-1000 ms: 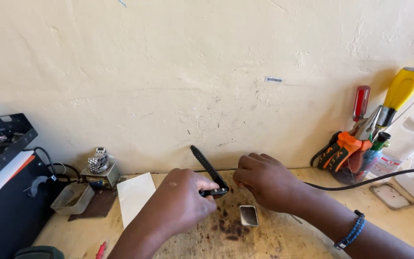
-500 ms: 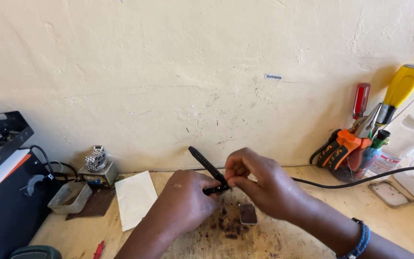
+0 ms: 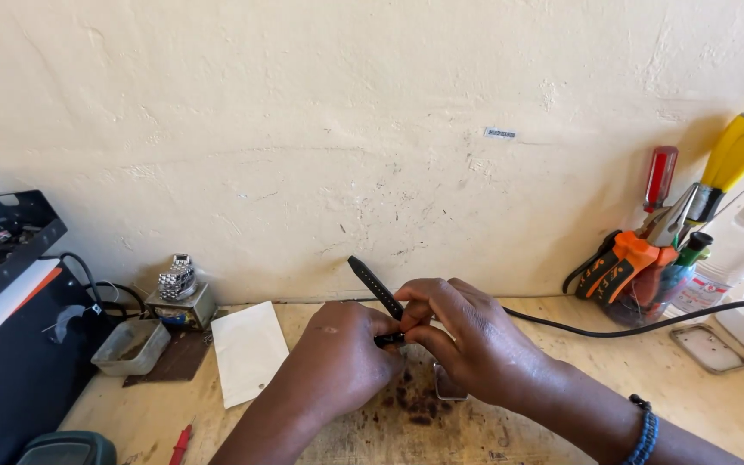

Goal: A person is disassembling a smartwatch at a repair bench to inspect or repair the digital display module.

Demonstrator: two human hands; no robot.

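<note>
**Both Hands Gripping a Black Strap at the Bench**

The left hand (image 3: 342,362) and the right hand (image 3: 467,340) meet above the middle of the wooden workbench (image 3: 553,327), close to the cream wall (image 3: 320,129). Both hands close on a black watch strap (image 3: 374,286). The fingers of the left hand curl shut around the strap's lower end. The fingers of the right hand fold over the same spot from the other side, thumb and forefinger pinched on it. The free end of the strap, with its row of holes, angles up and to the left, clear of the hands.

Just below the right hand, a small metal part (image 3: 448,387) lies on a dark stained patch of the bench; what it is cannot be told. A beaded bracelet (image 3: 645,430) circles the right wrist.

A black cable (image 3: 647,327) runs across the bench behind the right forearm. A white packet (image 3: 249,351) lies left of the hands. A container of pliers and screwdrivers (image 3: 656,258) stands at the far right against the wall.
</note>
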